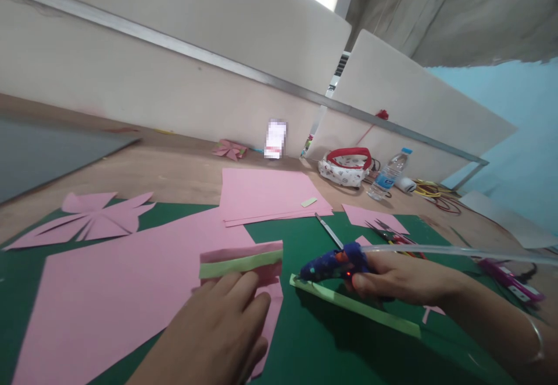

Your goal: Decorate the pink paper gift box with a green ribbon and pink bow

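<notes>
My right hand [399,277] is wrapped round a dark blue glue gun [331,264], with a small red light showing on its side and a long clear glue stick [453,251] running out of its back. The gun's nozzle is at the left end of a loose light green paper strip [361,306] on the green cutting mat [322,350]. With curled fingers, my left hand [226,321] holds a folded pink paper piece [272,303] that has another green strip [239,264] across it. The undersides of those fingers are hidden.
A large pink sheet [122,286] and a cut pink paper shape [96,216] lie left. Behind are stacked pink sheets [265,193] and a craft knife [329,231]. Scissors [387,234], a water bottle [390,175], a patterned pouch [342,173] and cables [436,193] are at the right.
</notes>
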A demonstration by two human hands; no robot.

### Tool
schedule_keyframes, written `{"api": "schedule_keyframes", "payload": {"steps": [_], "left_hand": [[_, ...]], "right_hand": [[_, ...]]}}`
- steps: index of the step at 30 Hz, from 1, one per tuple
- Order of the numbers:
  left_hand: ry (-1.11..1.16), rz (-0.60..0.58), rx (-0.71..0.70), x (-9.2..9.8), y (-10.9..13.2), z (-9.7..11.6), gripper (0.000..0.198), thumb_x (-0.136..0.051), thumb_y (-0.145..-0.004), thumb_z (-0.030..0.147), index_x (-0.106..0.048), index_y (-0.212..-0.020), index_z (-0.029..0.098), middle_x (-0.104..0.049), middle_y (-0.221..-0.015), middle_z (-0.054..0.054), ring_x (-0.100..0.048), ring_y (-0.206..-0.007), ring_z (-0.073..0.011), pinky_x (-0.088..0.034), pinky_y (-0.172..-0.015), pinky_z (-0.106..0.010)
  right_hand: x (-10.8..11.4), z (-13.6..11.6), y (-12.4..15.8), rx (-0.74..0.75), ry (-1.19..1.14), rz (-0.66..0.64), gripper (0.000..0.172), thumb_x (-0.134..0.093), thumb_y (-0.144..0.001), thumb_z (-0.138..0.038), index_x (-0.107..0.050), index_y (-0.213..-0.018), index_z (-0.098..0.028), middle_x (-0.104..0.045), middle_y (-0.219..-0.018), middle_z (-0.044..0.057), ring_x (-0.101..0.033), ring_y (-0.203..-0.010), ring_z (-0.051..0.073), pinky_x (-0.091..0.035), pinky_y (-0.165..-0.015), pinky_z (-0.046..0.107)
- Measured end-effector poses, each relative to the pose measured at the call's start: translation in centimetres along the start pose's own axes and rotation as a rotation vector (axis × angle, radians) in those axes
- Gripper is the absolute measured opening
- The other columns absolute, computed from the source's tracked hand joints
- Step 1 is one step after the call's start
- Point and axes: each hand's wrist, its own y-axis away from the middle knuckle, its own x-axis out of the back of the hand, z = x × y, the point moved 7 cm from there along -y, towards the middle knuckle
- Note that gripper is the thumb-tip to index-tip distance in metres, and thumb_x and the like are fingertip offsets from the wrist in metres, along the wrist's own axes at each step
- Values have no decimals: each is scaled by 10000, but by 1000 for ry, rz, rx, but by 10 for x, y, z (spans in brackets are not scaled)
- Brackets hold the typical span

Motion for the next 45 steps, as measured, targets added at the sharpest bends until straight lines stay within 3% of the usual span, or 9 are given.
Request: {"api": "schedule_keyframes", "payload": {"steps": [8, 13, 19, 29, 37, 45], "left_hand": [[4, -1, 11, -3, 0, -2, 280, -432, -840, 198, -652, -999, 265, -644, -1071, -74, -566, -978, -316, -456, -821, -581], [0, 8, 15, -1, 0, 0, 275, -427, -844, 203, -652, -993, 255, -648, -1045, -79, -575, -952, -305, -468, -808, -563], [-12, -17, 8, -2, -1, 0, 264, -438, -850, 229, -657, -993, 253, -651, -1047, -79, -573, -951, -316, -463, -806, -585], [1, -26, 16, -2, 0, 0, 297, -423, -846, 187, -647, -1027, 256, -635, -1097, -82, -565, -993, -311, -463, -836, -573], [67, 77, 1, 2, 1, -3, 273, -471, -807, 184, -660, -987, 265, -643, -1066, -75, -564, -985, -282, -463, -856, -490], [50, 58, 0, -1, 0, -2, 287, -449, -826, 177, -658, -1006, 258, -643, -1062, -77, -556, -1007, -286, -448, -880, -506]], "right_hand": [[1, -5, 0, -15, 28, 6, 381, -455, -903, -554, -467, -859, -176, -396, -725, -32, -379, -610, 81, -303, -518, 189], [4, -6, 2, -53, 129, 23, 418, -441, -888, -596, -524, -988, -199, -439, -768, -16, -436, -660, 110, -342, -553, 210], [6, -3, 6, -103, 277, 49, 490, -395, -876, -646, -544, -952, -186, -488, -827, 19, -455, -729, 151, -354, -604, 251], [3, -1, 4, -73, 80, 55, 424, -445, -881, -604, -534, -983, -202, -442, -780, -9, -441, -668, 118, -366, -557, 212], [1, -2, 3, -105, 141, 50, 465, -445, -868, -622, -526, -966, -175, -449, -763, -3, -444, -656, 121, -364, -549, 222], [5, 2, 9, -154, 226, 86, 502, -412, -862, -662, -555, -953, -190, -494, -801, 9, -465, -704, 139, -359, -587, 240]]}}
